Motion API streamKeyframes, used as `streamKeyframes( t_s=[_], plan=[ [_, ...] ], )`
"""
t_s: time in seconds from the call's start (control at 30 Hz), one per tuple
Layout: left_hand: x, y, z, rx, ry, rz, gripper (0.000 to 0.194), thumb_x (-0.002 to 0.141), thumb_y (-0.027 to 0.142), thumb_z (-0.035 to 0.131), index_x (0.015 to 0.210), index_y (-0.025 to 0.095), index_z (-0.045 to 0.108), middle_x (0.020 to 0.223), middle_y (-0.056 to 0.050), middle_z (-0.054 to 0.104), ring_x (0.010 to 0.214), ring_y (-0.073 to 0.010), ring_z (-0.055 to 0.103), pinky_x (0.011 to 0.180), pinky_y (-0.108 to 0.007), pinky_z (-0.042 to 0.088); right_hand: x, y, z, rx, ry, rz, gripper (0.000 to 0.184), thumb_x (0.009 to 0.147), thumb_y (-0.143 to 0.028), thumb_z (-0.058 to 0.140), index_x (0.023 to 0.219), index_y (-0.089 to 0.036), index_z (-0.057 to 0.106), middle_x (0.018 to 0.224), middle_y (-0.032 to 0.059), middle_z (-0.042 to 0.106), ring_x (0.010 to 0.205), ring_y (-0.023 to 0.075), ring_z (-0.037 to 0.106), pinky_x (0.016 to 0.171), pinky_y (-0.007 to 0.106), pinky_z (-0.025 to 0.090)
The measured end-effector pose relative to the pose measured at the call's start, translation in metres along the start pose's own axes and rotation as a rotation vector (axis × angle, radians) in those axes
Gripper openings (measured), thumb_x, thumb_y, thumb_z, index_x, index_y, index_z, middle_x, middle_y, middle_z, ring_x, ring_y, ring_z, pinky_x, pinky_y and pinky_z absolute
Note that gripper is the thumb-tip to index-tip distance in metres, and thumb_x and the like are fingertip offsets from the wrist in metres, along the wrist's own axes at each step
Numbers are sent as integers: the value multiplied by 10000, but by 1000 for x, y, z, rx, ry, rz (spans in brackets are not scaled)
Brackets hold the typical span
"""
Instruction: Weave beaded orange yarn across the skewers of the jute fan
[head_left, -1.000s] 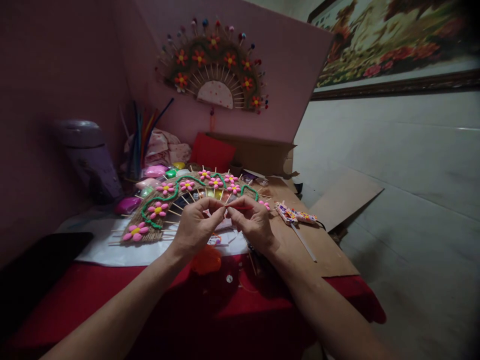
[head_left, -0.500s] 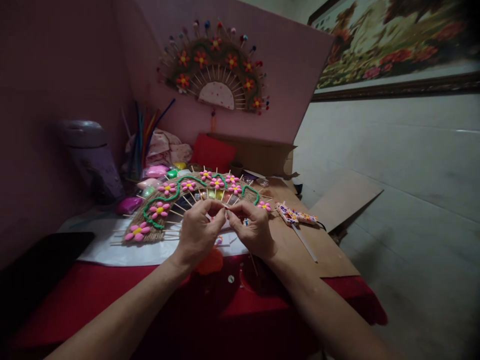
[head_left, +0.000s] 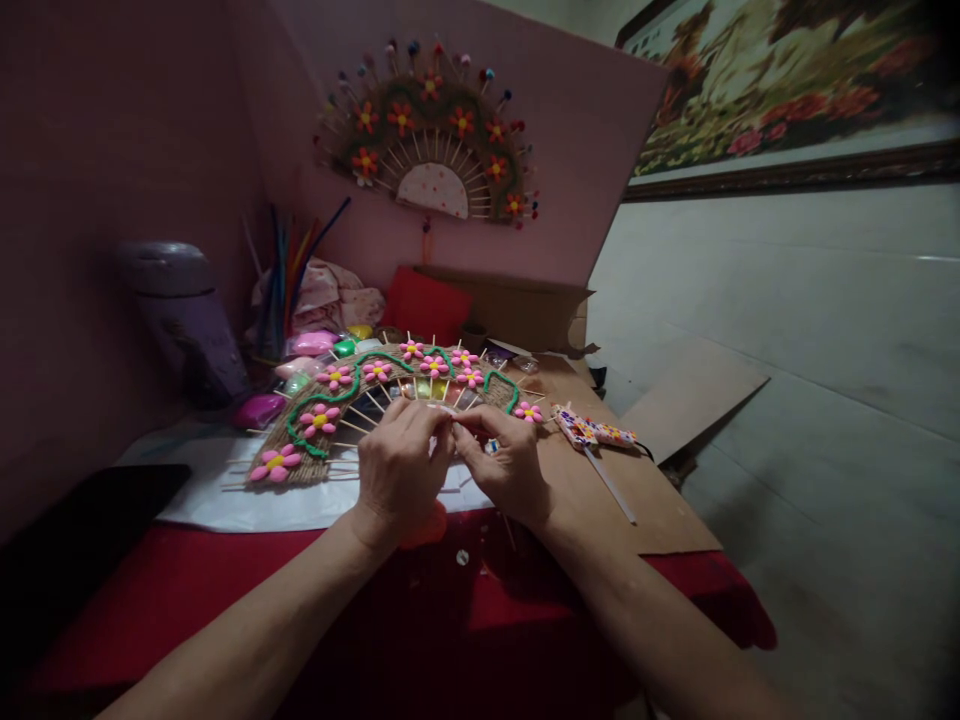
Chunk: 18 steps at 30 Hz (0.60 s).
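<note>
My left hand [head_left: 405, 462] and my right hand [head_left: 504, 458] meet at the fingertips over the near side of the twine-wrapped fan [head_left: 352, 405]. Both are closed in a pinch around something too small and too covered to make out. Pink clay flowers [head_left: 319, 420] with yellow centres and a wavy green strip [head_left: 306, 441] decorate the fan, and thin sticks poke out along both its edges. It lies on a white sheet [head_left: 247, 510]. An orange lump [head_left: 426, 528] shows partly behind my left wrist.
A flower-patterned glue gun [head_left: 592, 432] lies on cardboard [head_left: 660, 520] at the right. Bagged coloured clay [head_left: 311, 344] and a purple bottle [head_left: 184, 320] stand at the left. A finished fan [head_left: 401, 100] hangs behind. A dark flat object [head_left: 97, 510] lies front left.
My left hand has rolled over, so its back now faces up more, and its fingers cover more of the pinched spot. My right hand stays nearly in place.
</note>
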<state>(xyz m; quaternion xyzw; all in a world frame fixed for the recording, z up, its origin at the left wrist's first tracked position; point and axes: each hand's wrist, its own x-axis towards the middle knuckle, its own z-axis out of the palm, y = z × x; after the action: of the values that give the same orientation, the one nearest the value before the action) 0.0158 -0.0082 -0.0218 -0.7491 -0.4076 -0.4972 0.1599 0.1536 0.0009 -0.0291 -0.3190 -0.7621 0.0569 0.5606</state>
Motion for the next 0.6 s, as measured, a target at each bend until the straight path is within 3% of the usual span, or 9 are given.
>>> streamKeyframes(
  t_s=[0.4,0.6],
  plan=[
    [-5,0,6,-188,26,-12,176,820,107,523,932,139,654,876,-95,694,817,-220,595,699,-355,501,2,4,0,-63,38,1,109,824,-138,536,843,-157,642,714,26,642,625,134,577,588,255,469],
    [-7,2,7,-262,43,-56,185,791,86,534,909,126,670,885,-110,696,833,-232,611,720,-397,513,1,8,-1,-127,23,-50,101,824,-128,526,840,-160,621,708,23,624,603,125,559,569,245,454]
  ],
)
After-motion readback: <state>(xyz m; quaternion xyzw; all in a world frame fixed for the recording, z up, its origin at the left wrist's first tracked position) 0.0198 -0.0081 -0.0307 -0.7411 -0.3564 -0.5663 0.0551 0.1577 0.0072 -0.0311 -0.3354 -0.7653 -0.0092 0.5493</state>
